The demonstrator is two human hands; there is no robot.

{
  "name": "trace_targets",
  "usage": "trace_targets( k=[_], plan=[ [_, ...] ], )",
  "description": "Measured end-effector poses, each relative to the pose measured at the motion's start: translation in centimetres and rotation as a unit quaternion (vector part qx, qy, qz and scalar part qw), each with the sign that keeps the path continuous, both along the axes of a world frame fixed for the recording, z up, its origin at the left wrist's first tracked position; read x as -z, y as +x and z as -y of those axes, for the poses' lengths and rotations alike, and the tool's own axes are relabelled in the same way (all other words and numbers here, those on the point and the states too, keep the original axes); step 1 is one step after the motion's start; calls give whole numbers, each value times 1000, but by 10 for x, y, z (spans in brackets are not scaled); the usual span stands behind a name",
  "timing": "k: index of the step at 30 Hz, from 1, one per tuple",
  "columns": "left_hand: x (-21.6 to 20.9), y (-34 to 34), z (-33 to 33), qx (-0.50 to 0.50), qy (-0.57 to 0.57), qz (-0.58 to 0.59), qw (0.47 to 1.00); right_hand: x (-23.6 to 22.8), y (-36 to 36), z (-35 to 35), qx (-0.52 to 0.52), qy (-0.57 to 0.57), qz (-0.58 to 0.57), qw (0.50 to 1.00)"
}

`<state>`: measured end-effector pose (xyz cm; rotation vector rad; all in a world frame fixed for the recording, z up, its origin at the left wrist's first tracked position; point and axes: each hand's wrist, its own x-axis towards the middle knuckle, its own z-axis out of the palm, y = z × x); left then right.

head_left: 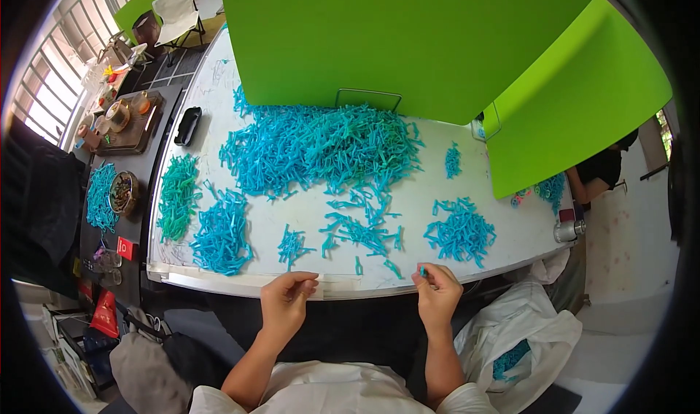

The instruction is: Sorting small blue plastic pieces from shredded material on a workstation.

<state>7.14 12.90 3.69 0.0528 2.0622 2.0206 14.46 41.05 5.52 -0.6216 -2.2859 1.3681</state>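
One teal piece pinched near the worktop edge

The right hand holds it in its fingertips; the left hand is half-curled, contents unclear. Just beyond, thin bent strips lie scattered, with bare white room beside small piles. Farther back, a tangled heap lies before a smooth green panel.
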Motion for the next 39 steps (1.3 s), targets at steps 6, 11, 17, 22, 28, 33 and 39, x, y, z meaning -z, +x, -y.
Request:
trace_targets(
  k=[6, 11, 17, 22, 28, 33, 39],
  plan=[
    [-10, 2, -8, 27, -65, -50, 996, -4, -7, -5, -4, 302, 43, 952],
    [-11, 3, -2, 27, -101, -78, 991, -9, -13, 2, -24, 328, 36, 944],
    [-8, 1, 5, 2, -110, -83, 990, -10, -28, 23, -121, 271, 64, 953],
    [-14, 1, 3, -4, -120, -101, 988, -1, -32, 35, -143, 264, 47, 953],
    [-22, -10, -5, 11, -187, -173, 967, -3, -16, 37, -151, -112, 55, 981],
    [-22, -16, -16, 7, -184, -205, 961, 3, -5, 32, -120, -360, 99, 920],
    [-23, -16, -27, 21, -190, -208, 959, -4, -8, 35, -132, -490, 55, 860]
  ],
)
